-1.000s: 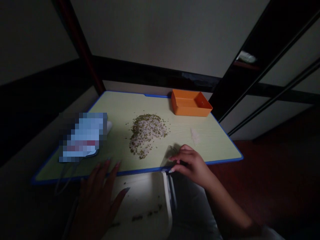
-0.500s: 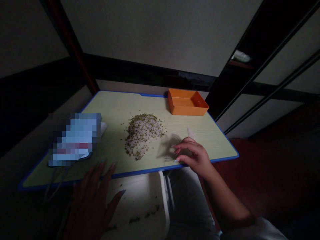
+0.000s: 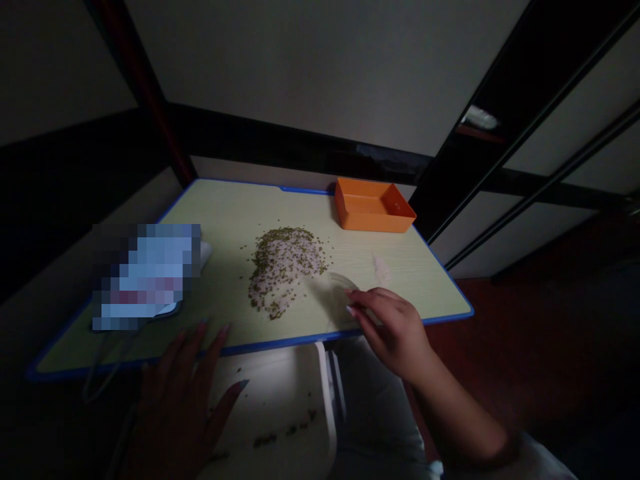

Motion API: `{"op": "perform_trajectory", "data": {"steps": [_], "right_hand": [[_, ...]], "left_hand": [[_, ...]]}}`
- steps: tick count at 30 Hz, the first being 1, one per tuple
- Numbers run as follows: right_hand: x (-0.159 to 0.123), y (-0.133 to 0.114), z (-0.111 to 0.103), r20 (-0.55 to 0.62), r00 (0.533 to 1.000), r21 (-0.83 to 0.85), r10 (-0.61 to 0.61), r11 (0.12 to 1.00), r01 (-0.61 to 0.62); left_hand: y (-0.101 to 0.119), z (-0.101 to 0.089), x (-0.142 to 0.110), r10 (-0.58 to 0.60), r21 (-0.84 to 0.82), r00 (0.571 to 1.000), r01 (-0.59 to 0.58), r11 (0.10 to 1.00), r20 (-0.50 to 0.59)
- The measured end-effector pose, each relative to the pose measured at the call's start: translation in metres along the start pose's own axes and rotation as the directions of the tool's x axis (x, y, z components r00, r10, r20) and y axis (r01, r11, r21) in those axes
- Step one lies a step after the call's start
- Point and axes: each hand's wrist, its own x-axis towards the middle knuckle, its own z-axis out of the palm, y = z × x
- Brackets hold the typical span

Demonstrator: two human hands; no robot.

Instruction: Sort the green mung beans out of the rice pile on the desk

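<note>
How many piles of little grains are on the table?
2: a big green-and-white pile near the middle, and a small pale pile between the orange box and the right hand. More grains could be hidden behind that hand.

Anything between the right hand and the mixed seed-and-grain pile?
Yes: a clear round dish-like item sits on the board, between the right hand and the pile. The fingertips are at its right side; contact is unclear. Nothing else visible stands between.
</note>
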Motion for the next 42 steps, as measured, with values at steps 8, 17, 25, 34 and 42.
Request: {"op": "perform_trajectory", "data": {"steps": [8,17,25,34,42], "right_hand": [[-0.011,-0.031,-0.011,0.110,0.969,-0.167,-0.221,0.957,0.238],[-0.030,-0.031,0.003,0.145,0.957,-0.165,-0.252,0.947,0.274],[-0.032,-0.026,0.011,0.127,0.938,-0.218,-0.322,0.913,0.344],[-0.034,-0.025,0.015,0.125,0.947,-0.250,-0.295,0.915,0.318],[-0.024,-0.032,0.021,0.137,0.968,-0.346,-0.209,0.906,0.244]], "left_hand": [[-0.007,0.004,-0.006,-0.034,-0.038,0.998,0.036,0.999,0.046],[-0.004,0.003,-0.006,-0.078,-0.051,0.993,0.083,0.995,0.086],[-0.015,0.010,-0.010,-0.049,-0.023,0.991,0.053,0.998,0.126],[-0.007,0.004,-0.007,-0.079,-0.054,0.993,0.084,0.995,0.084],[-0.002,0.007,-0.005,-0.121,-0.140,0.992,0.126,0.982,0.042]]}}
